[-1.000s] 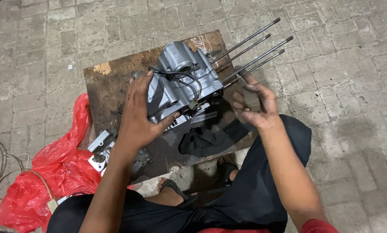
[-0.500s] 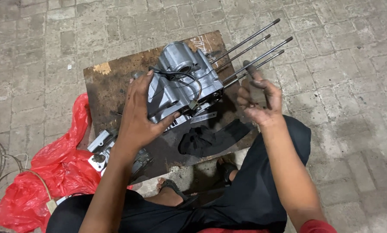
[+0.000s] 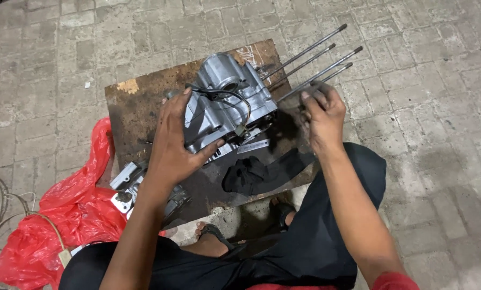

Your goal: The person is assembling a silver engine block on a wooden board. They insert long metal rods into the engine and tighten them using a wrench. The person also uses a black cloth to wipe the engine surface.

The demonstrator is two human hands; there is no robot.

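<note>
Engine case (image 3: 227, 107) on board (image 3: 138, 107); bag (image 3: 63, 215) left, rag (image 3: 262, 172) nearer.

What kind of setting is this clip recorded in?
Probably an informal outdoor repair spot: a grey engine case with long studs lies on a stained board set on paving bricks, steadied by the left hand.

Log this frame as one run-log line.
left hand: flat on grey metal engine case | right hand: at long steel studs | base: worn wooden board | beside: red plastic bag

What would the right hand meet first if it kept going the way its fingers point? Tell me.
Most likely the long metal studs sticking out of the grey engine case; the right hand seems almost on them, though depth is unclear.
</note>
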